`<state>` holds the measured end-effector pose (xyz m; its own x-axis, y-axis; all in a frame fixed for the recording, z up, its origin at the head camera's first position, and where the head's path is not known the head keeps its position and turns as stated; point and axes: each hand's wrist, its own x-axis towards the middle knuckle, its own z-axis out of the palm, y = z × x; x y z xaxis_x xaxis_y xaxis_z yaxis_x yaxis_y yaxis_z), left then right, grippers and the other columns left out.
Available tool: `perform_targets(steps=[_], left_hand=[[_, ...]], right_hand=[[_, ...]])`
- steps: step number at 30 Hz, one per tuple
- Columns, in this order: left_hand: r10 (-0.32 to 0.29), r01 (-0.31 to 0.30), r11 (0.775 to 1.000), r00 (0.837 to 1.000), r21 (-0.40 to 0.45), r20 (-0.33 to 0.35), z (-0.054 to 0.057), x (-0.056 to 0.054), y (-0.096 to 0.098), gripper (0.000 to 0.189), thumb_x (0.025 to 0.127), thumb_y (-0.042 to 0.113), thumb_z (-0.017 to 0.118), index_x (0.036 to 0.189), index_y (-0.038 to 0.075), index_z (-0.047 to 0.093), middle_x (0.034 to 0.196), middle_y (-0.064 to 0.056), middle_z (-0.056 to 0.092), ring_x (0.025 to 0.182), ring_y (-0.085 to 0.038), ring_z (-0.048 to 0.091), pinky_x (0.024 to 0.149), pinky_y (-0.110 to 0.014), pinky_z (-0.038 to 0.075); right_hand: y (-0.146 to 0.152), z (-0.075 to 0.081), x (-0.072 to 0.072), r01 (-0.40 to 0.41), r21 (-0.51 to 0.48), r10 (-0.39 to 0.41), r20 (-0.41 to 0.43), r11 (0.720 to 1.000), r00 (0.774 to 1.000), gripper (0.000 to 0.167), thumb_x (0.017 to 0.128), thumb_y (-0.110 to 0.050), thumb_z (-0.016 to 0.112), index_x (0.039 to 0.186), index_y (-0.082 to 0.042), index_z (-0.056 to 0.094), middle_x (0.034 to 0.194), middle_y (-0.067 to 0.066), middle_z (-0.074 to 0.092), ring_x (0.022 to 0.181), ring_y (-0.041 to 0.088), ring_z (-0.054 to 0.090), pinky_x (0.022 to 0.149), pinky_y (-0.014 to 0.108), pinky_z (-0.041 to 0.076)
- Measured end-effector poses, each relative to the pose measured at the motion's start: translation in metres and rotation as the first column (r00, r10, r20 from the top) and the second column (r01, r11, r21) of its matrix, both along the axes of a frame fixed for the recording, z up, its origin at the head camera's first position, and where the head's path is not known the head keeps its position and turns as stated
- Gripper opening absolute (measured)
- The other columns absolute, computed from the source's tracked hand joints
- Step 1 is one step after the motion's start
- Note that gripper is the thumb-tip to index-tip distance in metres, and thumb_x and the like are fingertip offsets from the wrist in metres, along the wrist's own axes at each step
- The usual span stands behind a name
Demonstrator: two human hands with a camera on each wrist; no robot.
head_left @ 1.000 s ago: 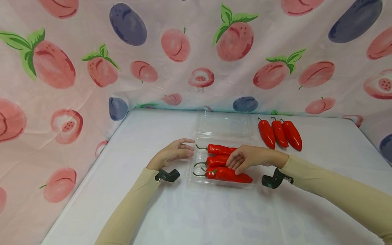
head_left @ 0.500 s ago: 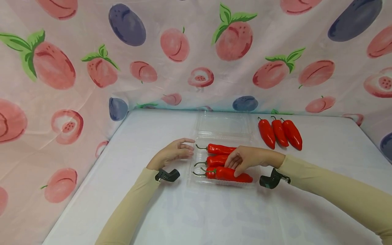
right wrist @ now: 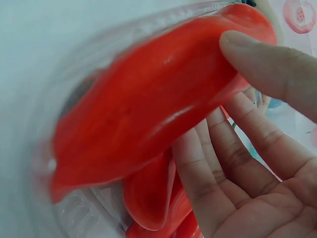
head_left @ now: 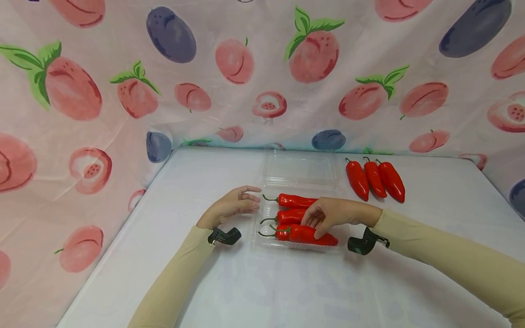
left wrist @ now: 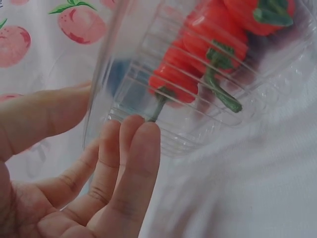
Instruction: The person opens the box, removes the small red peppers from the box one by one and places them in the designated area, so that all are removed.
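Observation:
A clear plastic clamshell box [head_left: 266, 243] lies on the table in the head view, several red peppers in it with green stems pointing left. My right hand [head_left: 334, 214] pinches the nearest red pepper [head_left: 305, 233], which lies over another one at the box's front. In the right wrist view the thumb presses one side of that pepper [right wrist: 148, 99], and the fingers [right wrist: 198, 168] lie along its other side. My left hand [head_left: 229, 207] touches the box's left wall with extended fingers; through that wall the left wrist view shows pepper stems [left wrist: 223, 91].
The box's lid [head_left: 301, 166] lies folded back towards the rear. To its right, three loose red peppers [head_left: 374, 179] lie side by side. Fabric printed with fruit [head_left: 234, 59] hangs behind the white table [head_left: 287, 291]. Each wrist wears a black camera mount [head_left: 362, 241].
My right hand has shifted very slightly left along the front pepper. The left hand, the box and the loose peppers stay where they were.

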<state>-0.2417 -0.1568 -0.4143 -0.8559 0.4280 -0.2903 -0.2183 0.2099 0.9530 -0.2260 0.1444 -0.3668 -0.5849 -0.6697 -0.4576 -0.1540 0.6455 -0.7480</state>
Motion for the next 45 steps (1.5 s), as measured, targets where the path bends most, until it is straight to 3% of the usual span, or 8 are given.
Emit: perform_targets(steps=[19,36,45], left_hand=[[0.049,-0.049,0.999,0.999,-0.013,0.021,0.0047,0.0062,0.0068,0.055,0.088,0.002,0.058,0.139,0.002,0.039,0.12,-0.02,0.054,0.087,-0.007,0.061,0.092,-0.035,0.052],[0.043,-0.043,0.999,0.999,0.008,0.014,0.0027,0.0054,0.0058,0.056,0.087,0.0,0.058,0.139,0.0,0.037,0.124,-0.023,0.051,0.086,-0.009,0.061,0.09,-0.033,0.053],[0.05,-0.05,0.999,0.999,0.007,0.02,0.003,0.0053,0.0067,0.056,0.087,0.0,0.059,0.139,0.002,0.038,0.122,-0.02,0.052,0.087,-0.009,0.06,0.092,-0.035,0.052]], right_hand=[[0.0025,-0.0012,0.0001,-0.022,-0.046,0.025,0.07,0.999,0.997,0.036,0.083,-0.007,0.068,0.118,-0.001,0.062,0.108,0.009,0.066,0.096,0.016,0.061,0.087,0.032,0.055],[-0.0025,-0.0022,0.0033,-0.035,0.019,0.037,-0.064,0.999,0.997,0.039,0.074,-0.006,0.077,0.11,-0.008,0.065,0.101,0.005,0.065,0.09,0.015,0.06,0.079,0.031,0.057],[-0.0026,-0.0014,0.0029,-0.029,0.014,0.03,-0.063,0.999,0.998,0.037,0.074,-0.004,0.077,0.109,-0.007,0.066,0.097,0.005,0.066,0.087,0.015,0.06,0.079,0.03,0.057]])
